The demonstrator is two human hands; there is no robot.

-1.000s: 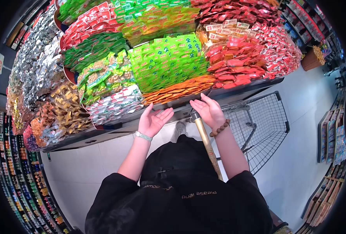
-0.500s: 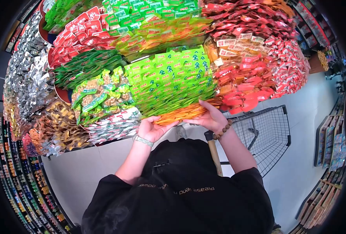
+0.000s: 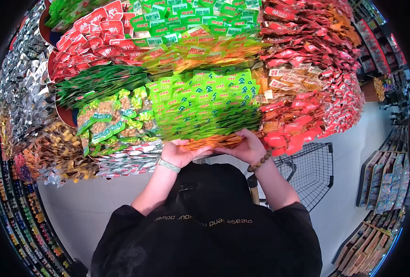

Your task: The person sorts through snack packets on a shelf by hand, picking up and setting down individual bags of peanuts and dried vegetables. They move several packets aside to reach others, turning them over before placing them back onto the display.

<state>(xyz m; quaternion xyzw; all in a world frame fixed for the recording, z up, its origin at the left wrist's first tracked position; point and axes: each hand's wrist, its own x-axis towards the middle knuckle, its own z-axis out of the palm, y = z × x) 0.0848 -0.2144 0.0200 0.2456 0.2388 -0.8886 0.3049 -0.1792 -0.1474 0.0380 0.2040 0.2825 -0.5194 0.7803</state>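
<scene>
At the front edge of a heaped snack display, my left hand (image 3: pixel 178 153) and my right hand (image 3: pixel 250 148) clasp the two ends of a row of orange snack packets (image 3: pixel 207 142). My thumbs point inward along the near side, and some fingers are hidden by the packets. Directly behind the row rise bright green snack packets (image 3: pixel 205 94), layered in a dense block. Left of them lie clear-and-green bags of nuts or similar pieces (image 3: pixel 115 115). White-and-red packets (image 3: pixel 131 157) sit beside my left hand, while red packets (image 3: pixel 290 138) are piled just past my right hand.
A black wire shopping cart (image 3: pixel 306 173) stands at my right, close to my forearm. Silver-wrapped packets (image 3: pixel 22 87) fill the display's left side. Stocked shelves (image 3: pixel 18 207) curve along the left, and a low rack (image 3: pixel 385 180) stands on the right.
The view has shifted slightly, so the display's front and the cart sit differently in it. Both hands stay at the orange packets; the right hand's raised fingers have come down closer to them.
</scene>
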